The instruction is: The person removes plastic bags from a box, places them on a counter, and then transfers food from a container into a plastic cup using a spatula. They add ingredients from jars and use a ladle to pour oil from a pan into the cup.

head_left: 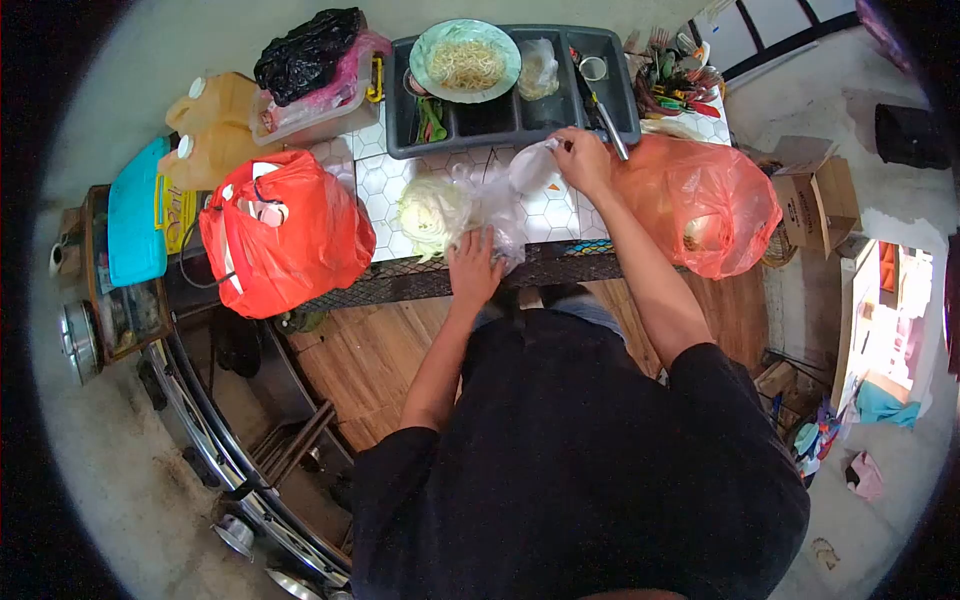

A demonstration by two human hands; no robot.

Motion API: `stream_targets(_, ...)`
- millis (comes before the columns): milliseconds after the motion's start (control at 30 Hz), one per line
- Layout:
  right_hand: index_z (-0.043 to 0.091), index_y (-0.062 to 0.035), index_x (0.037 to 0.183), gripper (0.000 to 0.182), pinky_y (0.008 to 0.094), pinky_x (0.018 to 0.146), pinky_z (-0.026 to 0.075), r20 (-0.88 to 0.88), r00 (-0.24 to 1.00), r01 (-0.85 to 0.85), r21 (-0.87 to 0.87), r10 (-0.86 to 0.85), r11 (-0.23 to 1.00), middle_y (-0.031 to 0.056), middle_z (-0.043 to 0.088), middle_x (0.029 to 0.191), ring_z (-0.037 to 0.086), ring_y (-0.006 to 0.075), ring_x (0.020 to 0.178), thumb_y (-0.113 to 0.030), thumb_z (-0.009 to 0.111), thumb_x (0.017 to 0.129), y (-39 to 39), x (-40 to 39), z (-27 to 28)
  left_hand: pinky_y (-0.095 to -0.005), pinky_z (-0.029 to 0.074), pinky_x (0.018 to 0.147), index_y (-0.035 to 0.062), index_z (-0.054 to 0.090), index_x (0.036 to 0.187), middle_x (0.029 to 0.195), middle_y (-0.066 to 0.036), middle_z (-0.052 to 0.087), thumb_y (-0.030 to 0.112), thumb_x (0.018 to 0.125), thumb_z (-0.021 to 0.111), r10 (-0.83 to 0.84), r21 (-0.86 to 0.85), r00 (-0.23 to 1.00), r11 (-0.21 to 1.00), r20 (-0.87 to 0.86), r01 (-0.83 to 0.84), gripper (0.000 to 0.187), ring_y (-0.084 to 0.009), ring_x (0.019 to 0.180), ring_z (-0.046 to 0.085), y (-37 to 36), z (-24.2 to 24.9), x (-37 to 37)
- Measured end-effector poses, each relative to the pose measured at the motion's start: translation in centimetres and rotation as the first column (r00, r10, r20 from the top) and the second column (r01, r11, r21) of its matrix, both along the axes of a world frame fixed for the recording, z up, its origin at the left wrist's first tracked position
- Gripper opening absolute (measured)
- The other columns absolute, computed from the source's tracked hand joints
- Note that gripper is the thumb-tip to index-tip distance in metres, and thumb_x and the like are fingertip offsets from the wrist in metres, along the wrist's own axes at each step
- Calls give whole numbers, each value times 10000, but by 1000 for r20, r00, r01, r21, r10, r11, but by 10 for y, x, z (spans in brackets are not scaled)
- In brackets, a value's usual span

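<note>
A pale green cabbage [432,215], which looks cut or shredded, lies on the hexagon-patterned tabletop beside a crumpled clear plastic bag [497,208]. My left hand [474,266] rests at the near edge of both, fingers stretched out and slightly apart. Farther right, my right hand [583,160] pinches a whitish piece of thin plastic [533,168] that reaches left toward the clear bag. Just behind that hand is a grey compartment tray [455,148]. A knife [607,128] leans over its front right edge.
A plate of bean sprouts [466,62] sits on the tray. Red plastic bags flank the work area, one at left [285,235] and another at right [705,205]. Utensils [675,80] crowd the back right corner. Yellowish jugs [215,130] and a plastic tub [320,115] stand at back left.
</note>
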State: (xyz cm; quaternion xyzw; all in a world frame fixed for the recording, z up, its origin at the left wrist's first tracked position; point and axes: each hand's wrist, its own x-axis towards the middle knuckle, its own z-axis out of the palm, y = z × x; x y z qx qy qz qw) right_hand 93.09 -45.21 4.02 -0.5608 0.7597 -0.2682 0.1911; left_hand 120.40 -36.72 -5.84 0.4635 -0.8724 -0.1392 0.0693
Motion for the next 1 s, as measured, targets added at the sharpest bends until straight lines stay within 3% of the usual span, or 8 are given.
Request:
stream_targets(133, 742, -86, 979, 217, 453, 795, 530, -5, 1000, 22, 6, -22, 1000, 155, 712, 987, 673, 357, 907, -165, 641, 805, -5, -2, 3, -491, 347, 951, 86, 505, 1389, 1320, -150, 517, 359, 848, 667, 44, -37, 999, 998, -5, -45, 627, -321, 1274, 434, -11, -2, 18)
stream_targets(367, 757, -96, 967, 215, 449, 782, 529, -7, 994, -105, 10, 105, 994, 152, 720, 955, 677, 357, 897, -221, 660, 821, 8, 23, 35, -501, 340, 997, 73, 536, 1347, 1369, -154, 502, 255, 814, 688, 19, 26, 1000, 999, -10, -19, 584, -327, 1292, 431, -11, -5, 35)
stream_targets(567, 763, -94, 955, 246, 424, 759, 537, 225, 969, -133, 122, 103, 984, 168, 721, 900, 696, 344, 855, -263, 707, 785, -5, 27, 13, -504, 325, 1064, 51, 578, 1287, 1448, -165, 457, 187, 781, 678, -2, 78, 986, 997, -164, 15, 533, -354, 1341, 400, 3, 2, 35)
stream_targets(667, 759, -79, 967, 277, 411, 754, 542, 270, 959, -138, 159, 91, 978, 166, 724, 908, 703, 336, 853, -271, 726, 771, -19, 25, -23, -494, 364, 1030, 41, 592, 1232, 1371, -179, 515, 162, 777, 645, -32, 94, 954, 994, -297, 62, 474, -369, 1265, 463, 4, 43, 16)
stream_targets(800, 765, -75, 964, 287, 401, 763, 550, 205, 965, -181, 65, 165, 981, 142, 741, 911, 712, 319, 847, -275, 746, 760, -45, 18, -41, -472, 407, 983, 4, 570, 1222, 1214, -197, 588, 231, 843, 669, 115, 49, 878, 993, -465, -105, 452, -387, 1155, 524, -34, 40, -16)
stream_targets(900, 763, -77, 964, 296, 402, 785, 551, 288, 927, -310, 220, 242, 925, 147, 739, 924, 711, 311, 860, -277, 760, 745, -70, 12, -33, -455, 429, 942, -20, 573, 1212, 1169, -202, 607, 290, 852, 697, 119, -85, 835, 977, -538, -194, 491, -386, 1074, 550, -97, 56, -55)
stream_targets(967, 762, -74, 959, 289, 402, 791, 550, 203, 930, -345, 185, 308, 920, 148, 738, 927, 710, 308, 865, -266, 758, 743, -77, 14, -29, -449, 438, 926, -17, 592, 1196, 1144, -195, 620, 296, 846, 705, 72, -154, 804, 968, -590, -200, 482, -378, 1046, 560, -127, 49, -69)
stream_targets(1000, 760, -70, 954, 282, 402, 797, 549, 114, 919, -393, 154, 378, 907, 149, 736, 929, 709, 305, 869, -254, 756, 741, -80, 13, -27, -442, 449, 912, -6, 632, 1144, 1093, -191, 642, 298, 839, 712, 170, 48, 804, 984, -569, -174, 438, -365, 1024, 577, -139, 42, -71)
